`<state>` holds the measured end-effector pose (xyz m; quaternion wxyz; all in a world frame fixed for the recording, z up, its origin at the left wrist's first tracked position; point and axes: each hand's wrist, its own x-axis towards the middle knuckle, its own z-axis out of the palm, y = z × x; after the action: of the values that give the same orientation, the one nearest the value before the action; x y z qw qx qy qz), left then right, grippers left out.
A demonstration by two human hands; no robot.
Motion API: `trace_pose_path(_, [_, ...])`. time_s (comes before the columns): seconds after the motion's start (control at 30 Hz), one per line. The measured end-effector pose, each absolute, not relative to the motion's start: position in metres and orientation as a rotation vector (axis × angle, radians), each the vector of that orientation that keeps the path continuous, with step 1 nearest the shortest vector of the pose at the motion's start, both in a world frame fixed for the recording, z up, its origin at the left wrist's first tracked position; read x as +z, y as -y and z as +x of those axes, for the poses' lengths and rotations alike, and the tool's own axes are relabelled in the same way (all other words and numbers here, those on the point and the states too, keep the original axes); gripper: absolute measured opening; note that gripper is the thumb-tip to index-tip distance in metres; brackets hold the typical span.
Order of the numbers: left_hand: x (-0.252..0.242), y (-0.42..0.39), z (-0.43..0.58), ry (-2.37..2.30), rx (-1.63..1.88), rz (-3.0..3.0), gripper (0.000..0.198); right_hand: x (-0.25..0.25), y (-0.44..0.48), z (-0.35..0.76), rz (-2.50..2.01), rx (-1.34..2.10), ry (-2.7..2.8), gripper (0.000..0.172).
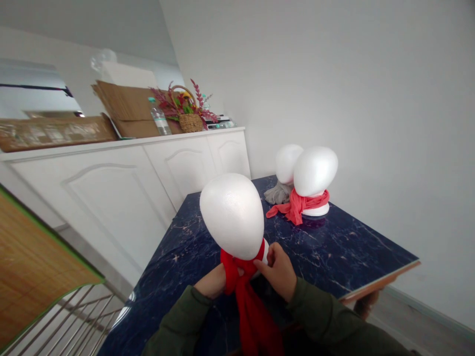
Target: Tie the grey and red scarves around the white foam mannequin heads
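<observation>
Red scarf looped around the neck of a white foam mannequin head, both low in the frame at 6 o'clock, above a dark blue marble-pattern tabletop. Right hand in a narrow pinch, fingertips on the cloth at the neck. Left hand against the gathered scarf, its fingers hidden behind the cloth, grip impossible to tell. Scarf likely light, limp and quick to slide on smooth foam, so best gripped where gathered at the neck. Foam head likely very light and easily dented, safest steadied low rather than squeezed. Farther along the table at 2 o'clock, a second foam head with a coral scarf, and a third foam head above a grey cloth. At 10 o'clock, a wicker basket of artificial flowers on a white cabinet.
</observation>
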<state>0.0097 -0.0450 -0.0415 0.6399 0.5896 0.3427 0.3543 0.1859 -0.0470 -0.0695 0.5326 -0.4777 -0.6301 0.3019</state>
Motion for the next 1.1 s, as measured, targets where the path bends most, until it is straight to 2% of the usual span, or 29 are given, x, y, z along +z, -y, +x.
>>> trace_pose_path(0.07, [-0.041, 0.047, 0.012, -0.791, 0.764, 1.265, 0.032, -0.069, 0.054, 0.187, -1.081, 0.499, 1.642, 0.029])
trace_pose_path(0.17, [-0.04, 0.05, 0.016, -0.8, 0.798, 1.252, 0.032, -0.07, 0.065, 0.181, -0.835, 0.368, 2.02, 0.035])
trace_pose_path(0.27, [-0.041, 0.053, 0.02, -0.798, 0.795, 1.266, 0.03, -0.073, 0.07, 0.166, -0.84, 0.236, 2.142, 0.043])
trace_pose_path(0.33, [-0.043, 0.055, 0.022, -0.807, 0.746, 1.253, 0.027, -0.075, 0.071, 0.157, -0.959, 0.164, 2.106, 0.039])
trace_pose_path(0.47, [-0.047, 0.055, 0.022, -0.779, 0.757, 1.2, 0.023, -0.077, 0.07, 0.151, -1.072, 0.087, 2.051, 0.015])
trace_pose_path(0.57, [-0.046, 0.053, 0.02, -0.807, 0.828, 1.16, 0.016, -0.075, 0.071, 0.157, -1.052, 0.124, 2.02, 0.013])
trace_pose_path(0.67, [-0.043, 0.051, 0.015, -0.863, 0.837, 1.115, 0.011, -0.069, 0.071, 0.167, -0.986, 0.247, 1.961, 0.016])
trace_pose_path(0.8, [-0.037, 0.048, 0.004, -0.73, 0.852, 1.027, 0.027, -0.059, 0.067, 0.178, -0.833, 0.537, 1.812, 0.018])
trace_pose_path(0.9, [-0.033, 0.044, -0.005, -0.717, 0.882, 0.941, 0.03, -0.059, 0.06, 0.179, -0.725, 0.916, 1.618, 0.017])
trace_pose_path(1.03, [-0.033, 0.04, -0.013, -0.761, 0.885, 0.921, 0.012, -0.067, 0.052, 0.175, -0.656, 1.553, 1.254, 0.02])
trace_pose_path(1.1, [-0.034, 0.039, -0.015, -0.746, 0.875, 0.938, 0.016, -0.07, 0.051, 0.174, -0.64, 1.73, 1.116, 0.024])
